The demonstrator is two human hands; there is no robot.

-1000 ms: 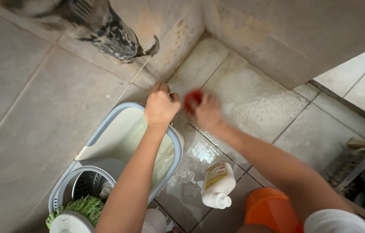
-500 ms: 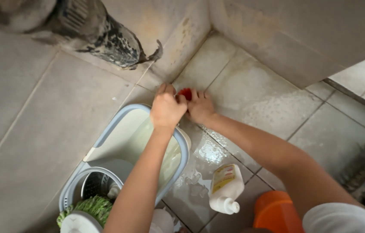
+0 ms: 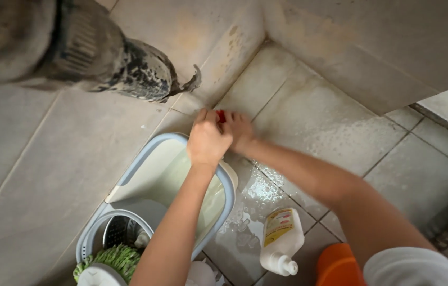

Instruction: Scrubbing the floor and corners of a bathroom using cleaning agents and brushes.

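Red thing: a small red object (image 3: 221,116) shows between the two hands, above the far end of the bucket, near the corner where wall and floor meet. Most of it is hidden, so its kind cannot be told.
Left hand: the left hand (image 3: 208,141) is closed, fingers curled, touching the red thing from the left side.
Right hand: the right hand (image 3: 238,130) is also curled, touching the red thing from the right; whether one hand or both really hold it cannot be told.
Bucket: a pale blue mop bucket (image 3: 128,175) stands under the left arm, with cloudy liquid in its large part and a metal spinner basket (image 3: 120,230) in its near part.
Mop head: a green mop head (image 3: 111,258) lies at the near rim of the basket.
Bottle: a white plastic bottle (image 3: 281,241) lies on its side on the wet floor (image 3: 308,116), just right of the bucket; its label is yellow with a red part, and its cap points toward the camera.
Orange thing: an orange object (image 3: 335,267) is at the lower edge, near the bottle.
Pipe: a dirty dark pipe (image 3: 102,58) comes out from the wall at upper left.
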